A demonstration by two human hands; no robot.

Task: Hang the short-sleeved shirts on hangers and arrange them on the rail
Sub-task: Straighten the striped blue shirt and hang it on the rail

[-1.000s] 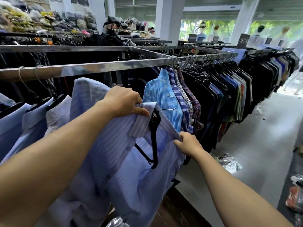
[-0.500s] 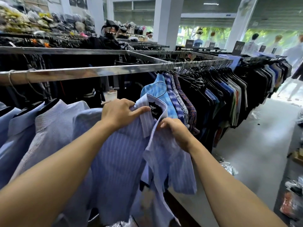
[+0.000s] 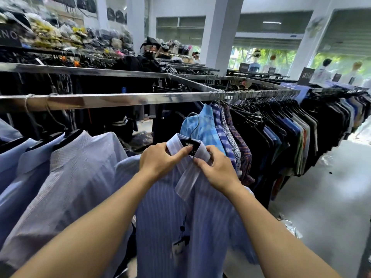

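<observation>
The striped blue shirt [image 3: 180, 227] is held up in front of the rail [image 3: 120, 100], below a bare stretch near the rail's middle. It is dressed on a black hanger [image 3: 190, 145], whose wire hook is seen under the bar, not over it. The collar [image 3: 174, 144] is pinched by the left hand [image 3: 158, 161], thumb and forefinger closed on its left side. The collar's right end is gripped by the right hand [image 3: 218, 171], fingers curled on the fabric (the placket flap is seen folded down between the two). A swing tag [image 3: 178, 249] is seen dangling on the shirt's front. Toward the rail's left end, pale blue shirts [image 3: 70, 177] are hung side by side. Just right of the held shirt a bright blue patterned shirt [image 3: 202, 125] is hung, and beyond it the rail's right end is packed with dark shirts [image 3: 281, 137].
</observation>
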